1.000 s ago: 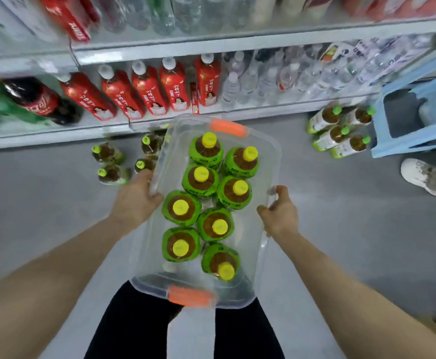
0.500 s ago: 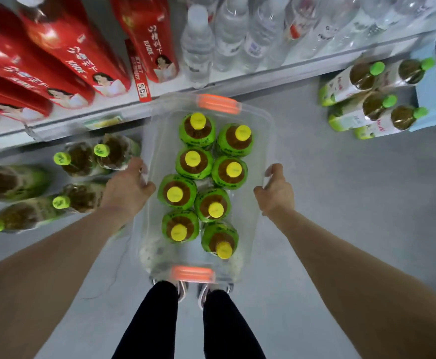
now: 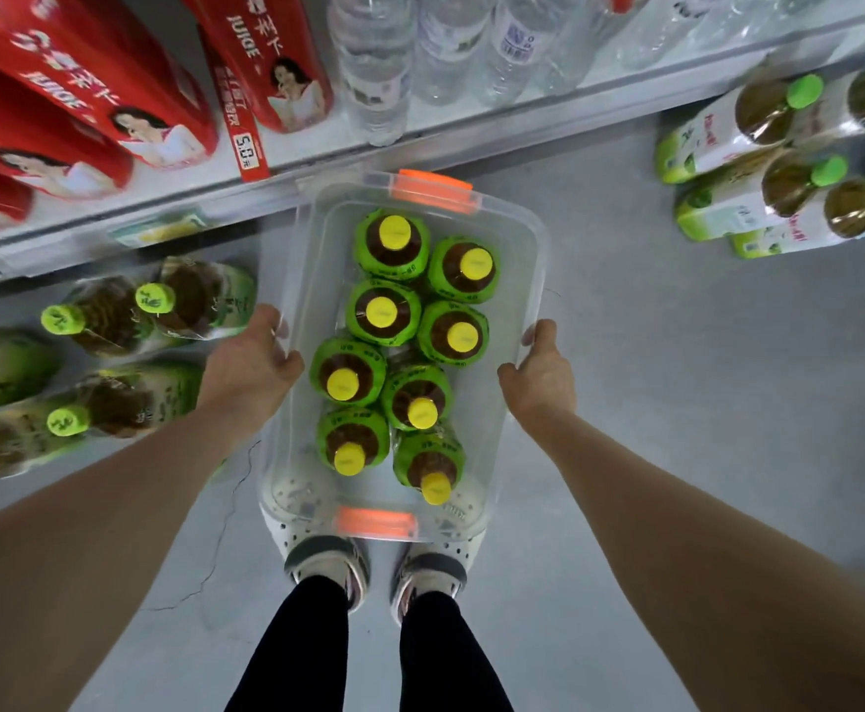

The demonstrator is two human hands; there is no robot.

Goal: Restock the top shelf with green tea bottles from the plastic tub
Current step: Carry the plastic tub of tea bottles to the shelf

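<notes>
Gripping the tub (image 3: pixel 534 249) by its rims, left hand (image 3: pixel 250 362) and right hand (image 3: pixel 540 375) curled on, I'd hold it level so the bottles (image 3: pixel 394 244) don't topple.

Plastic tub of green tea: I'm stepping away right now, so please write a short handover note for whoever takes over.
Left hand grips the left long rim of the plastic tub; right hand grips the right rim.
Eight green tea bottles stand upright in the tub, yellow caps up.
The tub is in front of the shoes; I cannot tell whether it rests on the floor.
The top shelf is out of view.
Done: no bottle seen shelved.
Left: all eight go to the top shelf.
</notes>
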